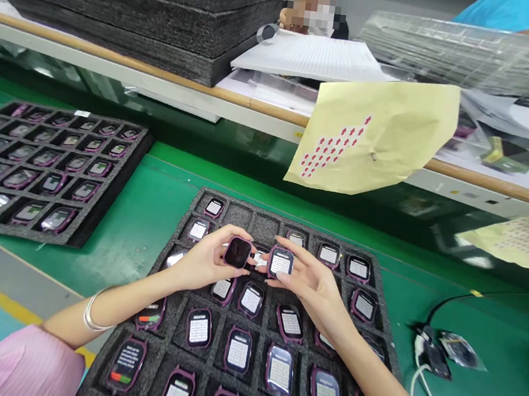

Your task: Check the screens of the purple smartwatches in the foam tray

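Observation:
Above a black foam tray [239, 204] my left hand [206, 256] is closed around a small purple-framed smartwatch body with a dark screen [238, 252]. My right hand [309, 280] grips another purple smartwatch body [280, 262], whose lit screen shows a white list. The two watches are held side by side, slightly apart. Below them, compartments of the tray hold several similar watches, most with white lists on screen. One watch [127, 364] at the lower left shows text over a red and green bar. Two compartments in the back row hold no watch.
A second foam tray of watches [114, 183] lies at the left on the green table [157, 204]. A shelf edge [256, 106] runs across the back, bearing stacked black foam [171, 13]. Yellow paper with red arrow stickers [388, 136] hangs from it. Cables [422, 365] lie at the right.

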{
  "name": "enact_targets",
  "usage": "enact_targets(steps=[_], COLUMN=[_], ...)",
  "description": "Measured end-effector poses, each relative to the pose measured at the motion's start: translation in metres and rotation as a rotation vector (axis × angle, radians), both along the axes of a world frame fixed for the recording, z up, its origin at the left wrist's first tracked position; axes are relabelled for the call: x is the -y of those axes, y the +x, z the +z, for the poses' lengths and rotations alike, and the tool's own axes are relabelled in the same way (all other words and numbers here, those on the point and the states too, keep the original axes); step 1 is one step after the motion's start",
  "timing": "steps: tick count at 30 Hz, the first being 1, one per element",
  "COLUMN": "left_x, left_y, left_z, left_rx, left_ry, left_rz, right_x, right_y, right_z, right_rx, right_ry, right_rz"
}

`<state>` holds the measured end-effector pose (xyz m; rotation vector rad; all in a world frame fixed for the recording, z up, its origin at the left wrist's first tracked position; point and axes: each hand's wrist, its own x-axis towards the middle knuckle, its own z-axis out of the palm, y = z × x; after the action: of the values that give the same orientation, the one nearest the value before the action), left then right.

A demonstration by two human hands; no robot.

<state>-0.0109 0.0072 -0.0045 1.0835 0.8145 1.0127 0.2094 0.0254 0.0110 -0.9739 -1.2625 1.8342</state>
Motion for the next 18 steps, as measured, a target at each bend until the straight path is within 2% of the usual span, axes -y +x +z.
enact_targets(steps=[8, 12, 15, 18], left_x=[-0.001, -0.002, -0.003, -0.003], left_y=[-0.001, 0.001, 0.001, 0.000], left_z=[-0.008, -0.010, -0.008, -0.005], left_rx=[0.028, 0.010, 0.027, -0.070], left_ry=[-0.043, -0.051, -0.055, -0.044], left_rz=[0.024, 0.077, 0.135, 0.141], right_x=[0.000, -0.004, -0.019, -0.043], right_y=[0.000, 0.002, 0.004, 0.001], right_z=[-0.001, -0.007, -0.011, -0.014], right_rx=[0.013, 0.071, 0.263, 0.662], right_ry=[0.024, 0.111, 0.265, 0.634], right_rz=[0.023, 0.056, 0.075, 0.072])
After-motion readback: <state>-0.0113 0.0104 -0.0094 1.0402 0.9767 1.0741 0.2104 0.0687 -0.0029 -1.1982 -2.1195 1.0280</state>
